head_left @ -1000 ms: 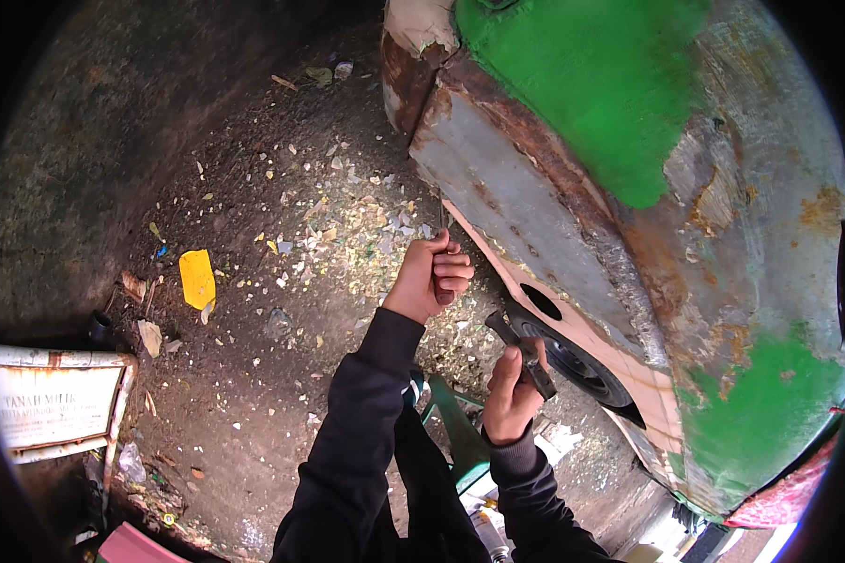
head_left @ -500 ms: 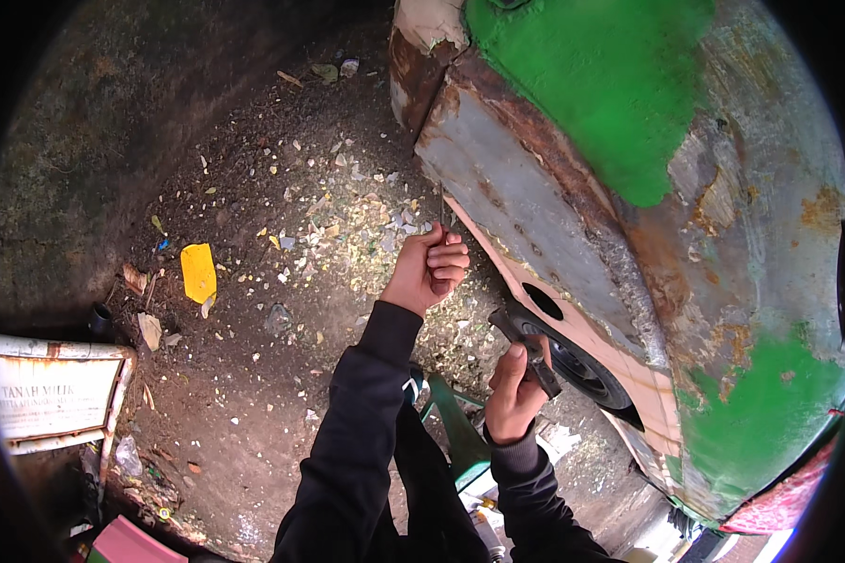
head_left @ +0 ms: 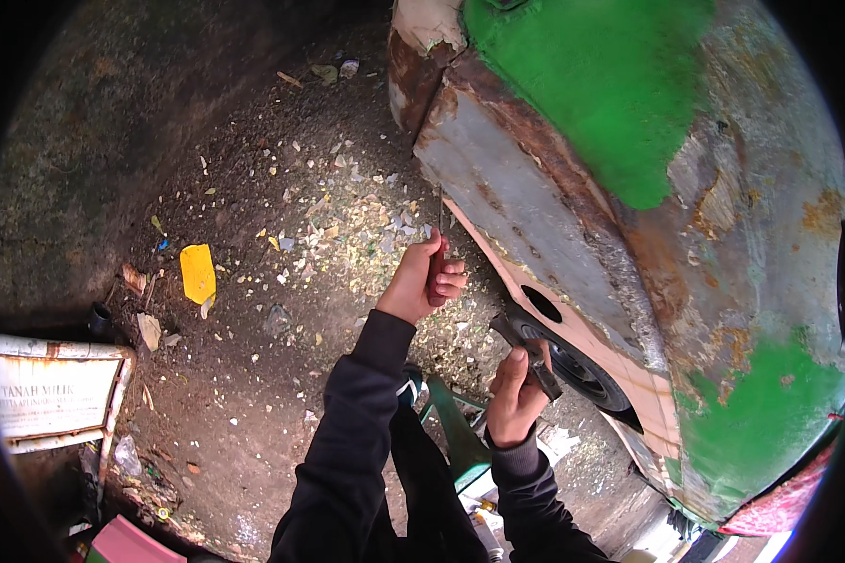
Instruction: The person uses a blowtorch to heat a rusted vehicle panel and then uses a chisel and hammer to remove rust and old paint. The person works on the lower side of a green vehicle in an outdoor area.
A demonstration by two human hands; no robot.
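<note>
Room to the left, metal to the right

We found open littered ground (head_left: pixel 282 281) left of our left hand (head_left: pixel 421 281), while the rusted vehicle panel (head_left: pixel 535 216) and the wheel (head_left: pixel 573 371) hemmed in our right hand (head_left: pixel 516 394); only a narrow gap separated the hands.

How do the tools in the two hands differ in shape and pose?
The left hand holds a thin rod-like tool pointing up at the rusty body panel; the right hand holds a stubby dark hammer-like tool, tilted, lower near the wheel. Both are gripped in closed fists.
</note>
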